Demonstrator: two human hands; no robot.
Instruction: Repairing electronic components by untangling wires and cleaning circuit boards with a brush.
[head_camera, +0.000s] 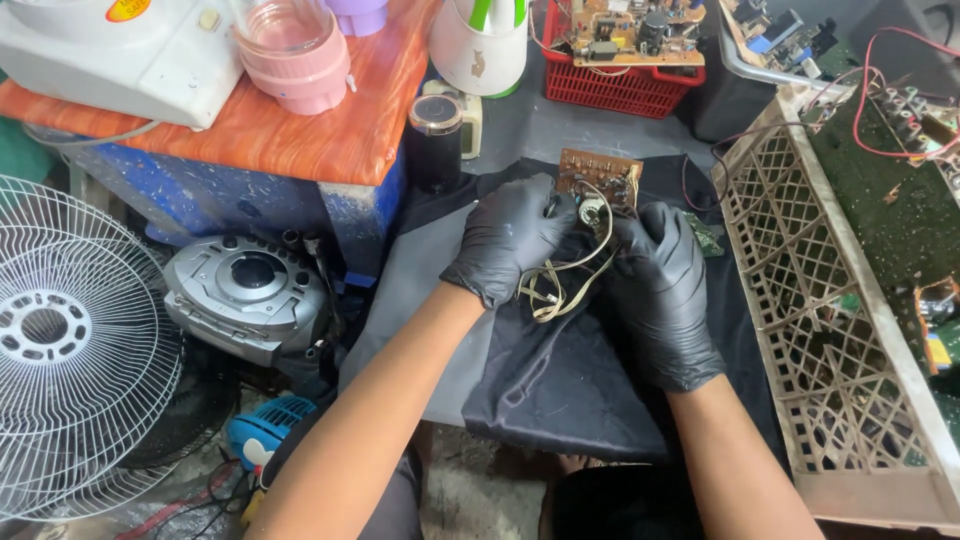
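Note:
Both my hands wear black gloves and meet over a black cloth (560, 370) on a grey work surface. My left hand (505, 238) and my right hand (660, 285) both grip a brown circuit board (600, 175), which is tilted up between them. A bundle of pale flat wires (560, 290) hangs from the board and loops below my fingers. Part of the board's lower edge is hidden by my fingers.
A beige lattice crate (830, 330) lies at the right. A red basket (610, 85) with circuit boards stands at the back. A black cylinder (435, 140) stands beside the orange-topped table (290, 135). A silver disc player (245, 295) and a white fan guard (70, 340) sit at the left.

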